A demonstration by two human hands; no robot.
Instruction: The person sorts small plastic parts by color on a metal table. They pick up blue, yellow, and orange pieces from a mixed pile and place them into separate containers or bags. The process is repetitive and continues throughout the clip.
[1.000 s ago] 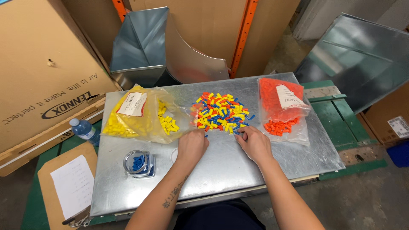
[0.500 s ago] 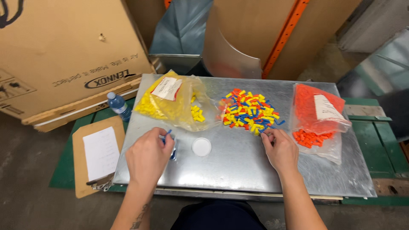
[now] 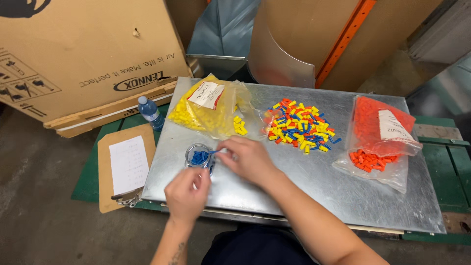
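A small clear jar (image 3: 198,158) with blue wire connectors in it stands on the metal sheet (image 3: 304,186), near its left front. My right hand (image 3: 250,158) reaches across to the jar and pinches one blue connector (image 3: 212,152) just over its mouth. My left hand (image 3: 188,195) is at the jar's near side with curled fingers; whether it grips the jar is unclear. A mixed pile of yellow, red and blue connectors (image 3: 300,126) lies in the middle of the sheet, behind my right hand.
A bag of yellow connectors (image 3: 208,108) lies at the back left, a bag of orange ones (image 3: 380,135) at the right. A clipboard with paper (image 3: 125,164) and a water bottle (image 3: 149,113) sit left of the sheet. A large cardboard box (image 3: 83,54) and sheet-metal ducts (image 3: 282,54) stand behind.
My right hand left the mixed pile and crossed left to the jar with a blue connector. My left hand drew back to the jar's near side. The white lid is hidden now.
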